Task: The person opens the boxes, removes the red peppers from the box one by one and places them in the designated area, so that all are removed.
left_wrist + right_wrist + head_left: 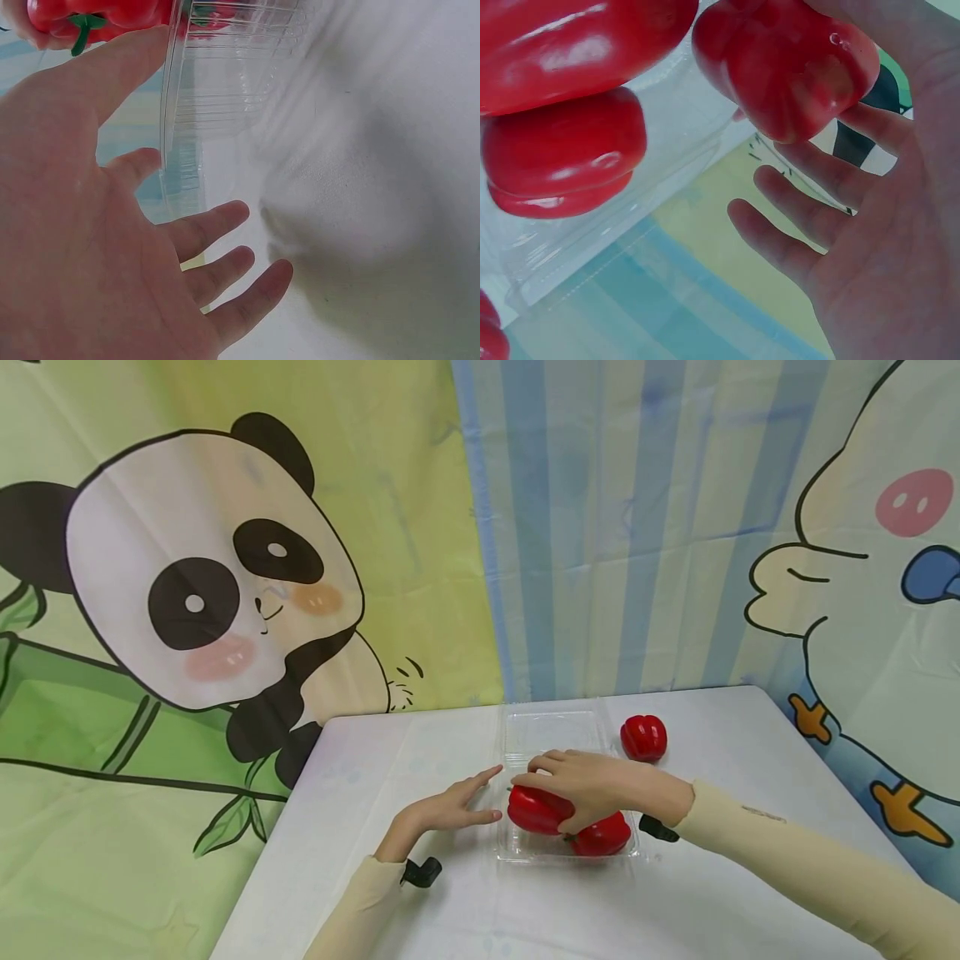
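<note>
My right hand (581, 781) grips a red bell pepper (537, 810) over the left part of a clear plastic container (525, 852). Its green stem shows in the left wrist view, where the pepper (124, 13) is level with the container's rim. Inside the container lie two more red bell peppers, a near one (602, 835) and another (562, 154) that my right hand covers in the head view. My left hand (448, 810) is spread beside the container's left side, holding nothing, with a fingertip right at the rim (171, 97).
The container's open lid (555, 727) lies flat behind its tray. Another red bell pepper (643, 738) sits on the white table (420, 752), right of the lid. Printed curtains (585, 527) hang behind the table's far edge.
</note>
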`<action>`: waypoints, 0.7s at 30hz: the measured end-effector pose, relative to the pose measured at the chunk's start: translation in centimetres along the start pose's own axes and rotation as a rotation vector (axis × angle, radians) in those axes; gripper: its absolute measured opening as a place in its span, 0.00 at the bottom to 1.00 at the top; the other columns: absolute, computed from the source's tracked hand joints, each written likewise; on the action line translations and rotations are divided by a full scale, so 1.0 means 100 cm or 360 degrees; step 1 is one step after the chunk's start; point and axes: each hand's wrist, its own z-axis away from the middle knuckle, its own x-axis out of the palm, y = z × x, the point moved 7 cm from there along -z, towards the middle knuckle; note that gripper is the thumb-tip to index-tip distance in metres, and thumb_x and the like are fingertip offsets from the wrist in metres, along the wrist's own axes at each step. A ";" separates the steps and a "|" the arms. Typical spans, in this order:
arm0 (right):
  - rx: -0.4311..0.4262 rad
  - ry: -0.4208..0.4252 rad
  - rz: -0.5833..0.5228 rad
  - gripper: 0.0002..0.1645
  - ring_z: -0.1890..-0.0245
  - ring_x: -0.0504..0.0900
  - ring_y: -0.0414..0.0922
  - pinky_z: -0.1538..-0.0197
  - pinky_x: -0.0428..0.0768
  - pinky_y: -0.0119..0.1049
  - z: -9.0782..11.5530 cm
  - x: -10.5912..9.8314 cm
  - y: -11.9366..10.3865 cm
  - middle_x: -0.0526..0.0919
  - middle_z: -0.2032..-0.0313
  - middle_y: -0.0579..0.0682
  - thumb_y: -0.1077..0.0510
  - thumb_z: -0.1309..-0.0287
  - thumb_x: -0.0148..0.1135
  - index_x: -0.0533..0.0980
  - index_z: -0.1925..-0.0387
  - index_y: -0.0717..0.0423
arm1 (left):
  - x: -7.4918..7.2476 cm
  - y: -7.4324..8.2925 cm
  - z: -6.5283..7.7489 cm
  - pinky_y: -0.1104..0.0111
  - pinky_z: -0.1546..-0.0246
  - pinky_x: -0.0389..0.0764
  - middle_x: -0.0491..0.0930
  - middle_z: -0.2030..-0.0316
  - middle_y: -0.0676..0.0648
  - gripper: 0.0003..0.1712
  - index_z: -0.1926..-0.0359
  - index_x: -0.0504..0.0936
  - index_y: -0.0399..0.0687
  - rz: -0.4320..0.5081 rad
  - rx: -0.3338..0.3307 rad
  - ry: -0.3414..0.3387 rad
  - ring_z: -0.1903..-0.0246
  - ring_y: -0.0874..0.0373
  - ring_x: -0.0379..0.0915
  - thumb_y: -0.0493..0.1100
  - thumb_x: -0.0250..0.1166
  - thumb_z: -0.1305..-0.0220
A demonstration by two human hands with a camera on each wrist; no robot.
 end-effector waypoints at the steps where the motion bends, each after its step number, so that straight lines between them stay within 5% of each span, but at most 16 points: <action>1: 0.0003 0.0013 -0.0018 0.57 0.36 0.71 0.48 0.43 0.82 0.50 0.001 0.000 0.001 0.73 0.36 0.45 0.44 0.58 0.81 0.62 0.28 0.38 | 0.000 0.000 0.000 0.36 0.33 0.63 0.58 0.24 0.43 0.51 0.20 0.47 0.63 0.0004 -0.0002 0.0001 0.25 0.42 0.54 0.67 0.62 0.35; 21: 0.0104 0.0222 -0.0155 0.59 0.37 0.73 0.48 0.50 0.86 0.47 0.027 -0.007 0.028 0.72 0.35 0.45 0.42 0.60 0.82 0.61 0.27 0.37 | 0.001 -0.003 0.000 0.40 0.30 0.61 0.56 0.22 0.46 0.50 0.19 0.46 0.64 0.0036 0.0007 -0.0003 0.24 0.45 0.54 0.66 0.62 0.34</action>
